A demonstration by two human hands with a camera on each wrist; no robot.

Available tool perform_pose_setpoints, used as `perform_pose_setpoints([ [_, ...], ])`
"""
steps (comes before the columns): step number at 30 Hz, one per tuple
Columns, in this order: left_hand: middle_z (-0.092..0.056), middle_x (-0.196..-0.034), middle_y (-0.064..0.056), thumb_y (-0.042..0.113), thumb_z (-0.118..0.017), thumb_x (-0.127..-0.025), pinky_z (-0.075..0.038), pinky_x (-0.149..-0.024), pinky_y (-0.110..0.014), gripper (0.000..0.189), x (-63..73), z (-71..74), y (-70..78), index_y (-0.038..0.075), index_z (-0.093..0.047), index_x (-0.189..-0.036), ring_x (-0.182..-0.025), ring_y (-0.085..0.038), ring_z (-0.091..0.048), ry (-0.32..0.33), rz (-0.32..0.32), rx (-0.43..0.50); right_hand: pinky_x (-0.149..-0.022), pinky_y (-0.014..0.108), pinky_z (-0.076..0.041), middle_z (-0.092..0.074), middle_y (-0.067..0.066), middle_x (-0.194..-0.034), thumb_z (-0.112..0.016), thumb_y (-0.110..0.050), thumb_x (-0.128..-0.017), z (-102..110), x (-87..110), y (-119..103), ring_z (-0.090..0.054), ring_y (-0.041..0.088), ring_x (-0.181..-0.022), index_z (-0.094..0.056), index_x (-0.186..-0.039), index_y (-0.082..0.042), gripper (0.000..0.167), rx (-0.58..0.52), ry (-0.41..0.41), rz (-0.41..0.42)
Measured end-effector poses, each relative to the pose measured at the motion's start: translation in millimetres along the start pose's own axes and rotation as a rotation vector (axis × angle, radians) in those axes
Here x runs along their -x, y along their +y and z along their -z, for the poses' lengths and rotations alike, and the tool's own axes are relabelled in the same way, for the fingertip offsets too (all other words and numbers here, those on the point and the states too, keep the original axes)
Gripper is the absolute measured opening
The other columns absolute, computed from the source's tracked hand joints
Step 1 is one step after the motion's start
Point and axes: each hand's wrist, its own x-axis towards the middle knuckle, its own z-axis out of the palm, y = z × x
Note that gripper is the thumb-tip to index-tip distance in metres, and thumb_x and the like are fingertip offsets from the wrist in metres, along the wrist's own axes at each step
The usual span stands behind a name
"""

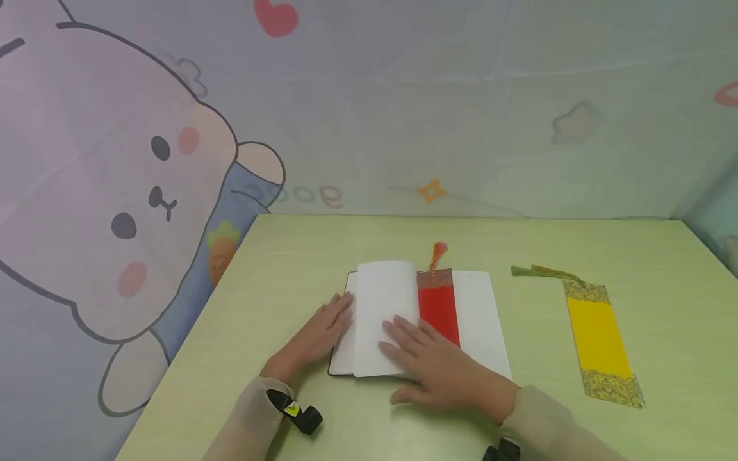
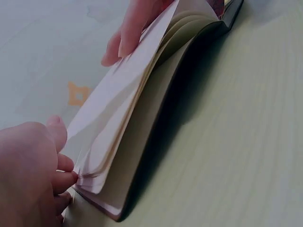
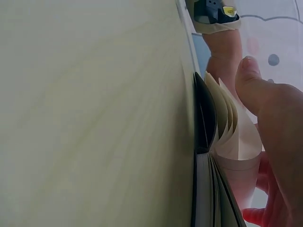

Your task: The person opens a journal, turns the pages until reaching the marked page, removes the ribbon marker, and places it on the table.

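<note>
A notebook [image 1: 481,314] with white pages and a dark cover lies spread on the table. Along its fold, on the right-hand page, is a red bookmark [image 1: 437,312] whose orange-red tassel [image 1: 439,253] sticks out past the top edge. My left hand [image 1: 314,333] rests at the notebook's left edge, fingers extended against the pages. Flat fingers of my right hand [image 1: 438,371] press on the lower part of the left-hand leaf [image 1: 383,307], and that hand covers the bookmark's lower end. In the left wrist view, several leaves [image 2: 111,123] stand raised and curved above the cover.
To the right of the notebook lies a yellow bookmark [image 1: 599,336] with patterned gold ends and a green and brown tassel [image 1: 539,272]. The pale table [image 1: 346,237] meets a cartoon-printed cloth [image 1: 403,115] at its back. Black cameras are strapped to both wrists.
</note>
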Motion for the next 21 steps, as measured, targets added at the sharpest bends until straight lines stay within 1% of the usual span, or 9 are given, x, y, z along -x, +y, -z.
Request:
perform_pose_setpoints([
  [3,-0.023,-0.152,-0.005,0.045,-0.031,-0.1,-0.008,-0.112,-0.043,0.06,-1.8,-0.9,1.2,0.01,-0.025,-0.147,-0.14,-0.024,-0.011,0.009,-0.012,0.003,-0.109,0.051,-0.018,-0.019,0.01,-0.153,-0.035,-0.066,-0.089,-0.7,-1.4,-1.0,-0.011,0.028,-0.141,-0.032,-0.146,-0.013,0.077,0.006,-0.007,0.003],
  [6,-0.018,-0.152,-0.005,0.05,-0.031,-0.098,-0.006,-0.112,-0.043,0.066,-3.2,-2.7,2.7,0.008,-0.02,-0.148,-0.141,-0.024,-0.009,0.01,-0.023,-0.016,-0.109,0.051,-0.017,-0.019,0.01,-0.153,-0.035,-0.065,-0.089,-1.5,-3.0,-2.1,-0.012,0.028,-0.14,-0.032,-0.146,-0.014,0.077,-0.001,-0.014,0.003],
  [8,-0.015,-0.153,-0.006,0.052,-0.032,-0.097,-0.005,-0.112,-0.043,0.07,-2.4,-3.3,4.8,0.007,-0.016,-0.148,-0.141,-0.024,-0.007,0.007,-0.017,-0.033,-0.109,0.052,-0.018,-0.019,0.01,-0.153,-0.034,-0.065,-0.089,-1.7,-4.1,-3.1,-0.012,0.028,-0.14,-0.031,-0.146,-0.014,0.077,-0.002,-0.014,0.004],
  [12,-0.011,-0.153,-0.006,0.057,-0.036,-0.094,-0.003,-0.112,-0.043,0.08,-0.7,-4.5,7.6,0.005,-0.011,-0.148,-0.141,-0.024,-0.005,0.002,0.004,-0.034,-0.108,0.052,-0.019,-0.021,0.01,-0.153,-0.035,-0.064,-0.09,-1.1,-5.8,-4.9,-0.014,0.029,-0.14,-0.031,-0.146,-0.012,0.077,-0.001,-0.007,0.012],
  [15,-0.009,-0.153,-0.006,0.062,-0.039,-0.09,-0.001,-0.112,-0.042,0.088,-0.9,-6.3,6.4,0.005,-0.007,-0.148,-0.141,-0.023,-0.003,0.002,0.017,-0.039,-0.108,0.052,-0.019,-0.021,0.01,-0.153,-0.035,-0.065,-0.089,-0.8,-7.3,-5.8,-0.014,0.029,-0.14,-0.03,-0.146,-0.012,0.078,0.005,-0.005,0.014],
  [17,-0.008,-0.153,-0.007,0.063,-0.04,-0.089,-0.001,-0.112,-0.043,0.09,-1.3,-7.9,5.2,0.004,-0.006,-0.148,-0.141,-0.023,-0.003,0.007,0.009,-0.054,-0.109,0.052,-0.018,-0.021,0.01,-0.153,-0.034,-0.065,-0.089,-1.0,-8.1,-5.8,-0.014,0.029,-0.14,-0.029,-0.147,-0.011,0.079,0.008,-0.004,0.014],
  [21,-0.006,-0.154,-0.012,0.058,-0.043,-0.091,-0.003,-0.112,-0.046,0.089,-2.0,-10.2,3.9,0.0,-0.006,-0.148,-0.141,-0.024,-0.004,0.02,-0.023,-0.092,-0.109,0.05,-0.018,-0.021,0.01,-0.152,-0.034,-0.066,-0.089,-1.3,-8.6,-5.2,-0.014,0.028,-0.14,-0.028,-0.147,-0.012,0.079,0.004,-0.006,0.006],
])
